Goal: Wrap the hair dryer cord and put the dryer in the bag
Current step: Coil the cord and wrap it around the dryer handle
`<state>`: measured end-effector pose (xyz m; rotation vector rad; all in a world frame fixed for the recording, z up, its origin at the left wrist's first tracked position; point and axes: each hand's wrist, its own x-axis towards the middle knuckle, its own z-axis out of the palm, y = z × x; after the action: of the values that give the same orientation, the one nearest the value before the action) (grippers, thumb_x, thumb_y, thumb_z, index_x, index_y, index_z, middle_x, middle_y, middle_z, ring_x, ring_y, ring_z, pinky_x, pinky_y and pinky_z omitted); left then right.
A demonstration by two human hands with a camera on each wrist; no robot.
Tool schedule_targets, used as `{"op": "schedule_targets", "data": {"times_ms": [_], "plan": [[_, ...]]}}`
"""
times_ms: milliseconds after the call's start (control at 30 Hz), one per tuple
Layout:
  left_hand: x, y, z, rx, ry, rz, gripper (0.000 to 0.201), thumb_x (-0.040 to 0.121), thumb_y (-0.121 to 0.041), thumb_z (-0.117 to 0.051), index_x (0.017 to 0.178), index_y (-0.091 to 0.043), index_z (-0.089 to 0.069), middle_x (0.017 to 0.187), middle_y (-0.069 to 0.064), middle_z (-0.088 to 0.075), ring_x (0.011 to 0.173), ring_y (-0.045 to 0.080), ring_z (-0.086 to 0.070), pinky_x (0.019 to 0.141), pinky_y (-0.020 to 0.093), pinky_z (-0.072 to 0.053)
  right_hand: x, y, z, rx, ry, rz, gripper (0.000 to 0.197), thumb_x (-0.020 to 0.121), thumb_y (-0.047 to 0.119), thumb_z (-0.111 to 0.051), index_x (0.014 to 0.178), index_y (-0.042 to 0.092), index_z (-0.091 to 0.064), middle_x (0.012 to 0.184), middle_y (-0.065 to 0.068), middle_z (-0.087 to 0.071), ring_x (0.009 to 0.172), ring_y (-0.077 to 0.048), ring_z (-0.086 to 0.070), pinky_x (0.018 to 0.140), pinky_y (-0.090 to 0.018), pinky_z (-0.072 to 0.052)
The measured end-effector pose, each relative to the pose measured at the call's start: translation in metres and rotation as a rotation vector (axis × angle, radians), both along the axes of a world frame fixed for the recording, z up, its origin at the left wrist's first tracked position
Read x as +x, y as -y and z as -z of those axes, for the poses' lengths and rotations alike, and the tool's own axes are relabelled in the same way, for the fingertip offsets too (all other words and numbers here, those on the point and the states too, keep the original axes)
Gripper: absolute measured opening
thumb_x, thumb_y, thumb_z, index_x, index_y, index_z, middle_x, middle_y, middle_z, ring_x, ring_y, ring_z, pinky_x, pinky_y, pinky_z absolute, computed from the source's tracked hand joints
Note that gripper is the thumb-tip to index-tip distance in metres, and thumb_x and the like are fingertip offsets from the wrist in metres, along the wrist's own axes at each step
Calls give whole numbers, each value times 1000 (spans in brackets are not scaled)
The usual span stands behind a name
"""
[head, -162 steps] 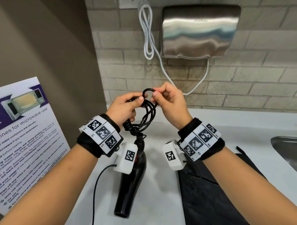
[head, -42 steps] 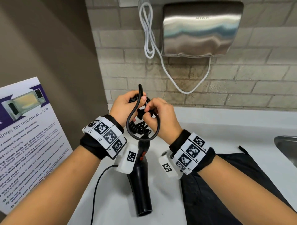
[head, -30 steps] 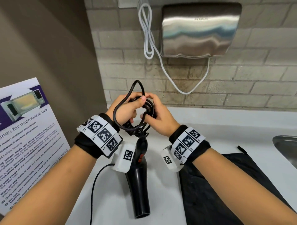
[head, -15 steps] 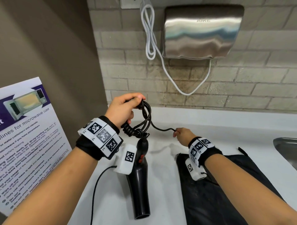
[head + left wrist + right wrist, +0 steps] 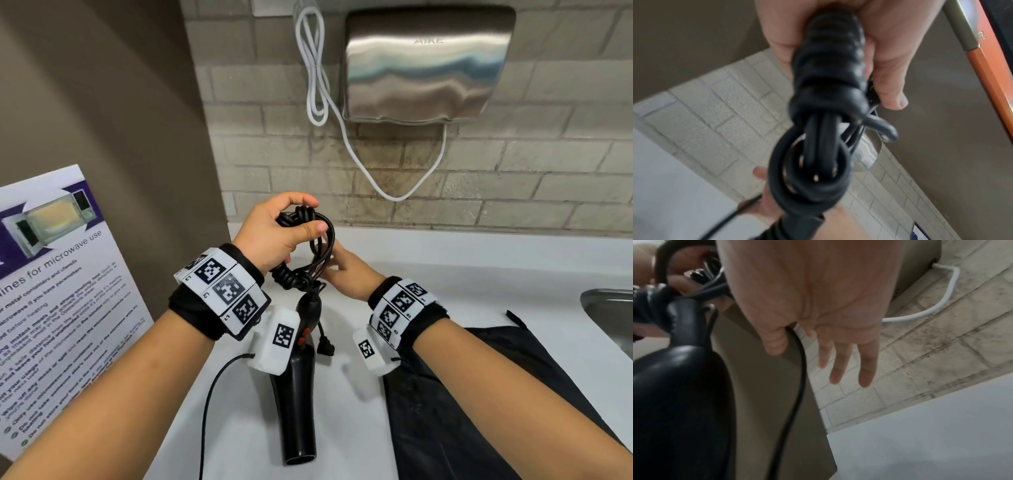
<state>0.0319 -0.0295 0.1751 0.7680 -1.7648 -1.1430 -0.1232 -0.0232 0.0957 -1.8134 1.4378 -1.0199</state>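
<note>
My left hand (image 5: 310, 214) (image 5: 834, 65) grips the black cord bundle (image 5: 320, 246) (image 5: 813, 154) at its top, thumb in front. The black hair dryer (image 5: 296, 404) (image 5: 674, 386) hangs below it, nozzle down over the white counter (image 5: 445, 284). My right hand (image 5: 337, 263) (image 5: 789, 331) sits just behind the loops. It pinches the thin cord tail by the thumb, with three fingers straight. The plug (image 5: 325, 346) dangles beside the dryer's handle. A black bag (image 5: 462, 411) lies flat on the counter under my right forearm.
A steel hand dryer (image 5: 424, 65) hangs on the brick wall, a looped white cable (image 5: 318, 85) beside it. A sink (image 5: 613, 315) sits at the right edge. A microwave poster (image 5: 51, 291) leans at the left against a brown wall.
My right hand had drawn the cord tail out to the right; it has come back to the bundle. The tail is slack now and the plug hangs by the handle. The left hand kept its grip.
</note>
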Motion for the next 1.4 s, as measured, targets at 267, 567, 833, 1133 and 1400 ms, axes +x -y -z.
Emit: {"op": "schedule_targets", "data": {"times_ms": [267,567,833,1133,1400], "plan": [[5,7,-2,-32,23,-32,20,78,-8,-71,81,-24,-60,55,0,-44,31,2,-32,33,15,-29,-8,0,-19,0,-5,-50,23,85,-7,-49,81,11,-64,71,11,-58,66,2,-53,70,-16,-42],[6,12,0,101,71,-32,10,88,-19,-60,79,-23,-60,71,3,-57,29,3,-28,32,13,-31,-23,0,-53,-196,-74,147,31,90,11,-56,61,21,-54,60,-2,-50,53,0,-41,57,-14,-34],[-5,6,0,115,199,70,16,87,-16,-62,88,-28,-53,90,-1,-57,39,5,-56,35,14,-36,-15,-12,-79,-492,-13,313,15,86,12,-59,73,5,-65,59,-3,-55,57,-13,-48,61,-27,-40],[-4,1,-1,130,226,129,21,88,-10,-60,100,-27,-64,72,-1,-52,34,5,-32,38,16,-36,-14,-20,-82,-583,-3,251,15,80,19,-59,74,8,-67,61,12,-54,59,1,-51,60,-12,-39],[-1,6,0,110,66,-46,14,92,-13,-55,102,-11,-64,74,1,-56,28,3,-29,33,13,-33,-65,-6,-29,-200,76,292,29,90,5,-51,67,21,-59,73,4,-57,71,1,-53,78,-20,-39]]}}
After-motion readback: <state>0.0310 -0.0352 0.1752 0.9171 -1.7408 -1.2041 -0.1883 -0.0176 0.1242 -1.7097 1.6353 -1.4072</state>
